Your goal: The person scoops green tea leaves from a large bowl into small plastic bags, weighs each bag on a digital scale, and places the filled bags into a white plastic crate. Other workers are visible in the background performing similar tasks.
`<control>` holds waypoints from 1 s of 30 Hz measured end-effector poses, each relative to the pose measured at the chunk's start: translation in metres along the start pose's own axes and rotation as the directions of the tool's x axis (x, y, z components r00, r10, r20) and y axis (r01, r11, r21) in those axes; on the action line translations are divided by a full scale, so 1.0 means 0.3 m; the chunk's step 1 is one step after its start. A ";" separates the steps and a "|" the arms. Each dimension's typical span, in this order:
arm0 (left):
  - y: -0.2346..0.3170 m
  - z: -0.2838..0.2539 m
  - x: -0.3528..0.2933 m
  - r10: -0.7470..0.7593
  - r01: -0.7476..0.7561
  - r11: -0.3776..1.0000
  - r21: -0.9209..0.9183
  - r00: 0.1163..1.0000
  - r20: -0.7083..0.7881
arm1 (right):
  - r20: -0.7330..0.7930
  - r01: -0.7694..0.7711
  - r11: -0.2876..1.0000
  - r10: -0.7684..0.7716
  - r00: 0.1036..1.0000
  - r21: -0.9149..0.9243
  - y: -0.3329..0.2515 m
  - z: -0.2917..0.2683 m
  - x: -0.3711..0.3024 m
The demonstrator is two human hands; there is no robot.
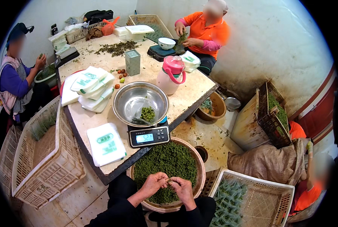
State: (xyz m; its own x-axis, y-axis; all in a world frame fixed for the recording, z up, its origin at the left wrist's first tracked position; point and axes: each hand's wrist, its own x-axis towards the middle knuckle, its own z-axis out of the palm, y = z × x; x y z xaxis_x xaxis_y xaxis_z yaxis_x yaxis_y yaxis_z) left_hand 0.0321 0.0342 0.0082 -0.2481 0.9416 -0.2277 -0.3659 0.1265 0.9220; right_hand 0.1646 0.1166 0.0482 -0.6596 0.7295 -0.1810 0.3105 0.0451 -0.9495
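Note:
Over a wide round basin (201,166) of small green berries (165,163), my left hand (155,185) and my right hand (181,190) meet at the fingertips. Both pinch at one spot, on something too small to make out. Just beyond the basin, a digital scale (149,136) with a lit display stands at the table's near corner. A steel bowl (122,101) rests on it, holding a clear plastic bag (147,114) with a small heap of the green berries inside. Left of the scale lies a stack of printed plastic bags (106,144).
A white plastic crate (267,189) at my right holds filled bags; a tall crate (49,166) stands left. A pink jug (169,77), metal tin (132,62) and more bag stacks (91,87) occupy the table (191,87). People sit at left, far side and right, by a brown sack (267,160).

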 end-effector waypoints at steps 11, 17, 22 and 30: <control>0.046 0.039 -0.025 0.233 -0.119 0.885 0.451 0.950 -0.207 | -0.220 0.215 0.883 -0.327 0.919 -0.417 0.053 0.059 0.015; 0.013 0.012 -0.031 0.318 -0.180 0.830 0.527 0.931 -0.182 | -0.241 0.353 0.804 -0.507 0.828 -0.478 -0.151 0.033 0.111; 0.040 -0.022 -0.023 0.152 -0.047 0.842 0.537 0.976 -0.154 | -0.026 0.638 0.367 -0.878 0.477 -0.677 -0.558 0.084 0.365; 0.037 -0.053 -0.032 0.081 0.030 0.877 0.479 0.974 -0.211 | -0.116 0.577 0.497 -0.813 0.570 -0.649 -0.522 0.052 0.313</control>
State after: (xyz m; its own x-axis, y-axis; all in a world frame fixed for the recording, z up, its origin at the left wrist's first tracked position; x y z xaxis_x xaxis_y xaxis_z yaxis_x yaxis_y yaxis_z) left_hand 0.0162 0.0215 0.0158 -0.4604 0.8619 -0.2126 0.1015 0.2890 0.9519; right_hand 0.0434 0.1675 0.1758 -0.5492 0.4585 0.6987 0.2179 0.8857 -0.4099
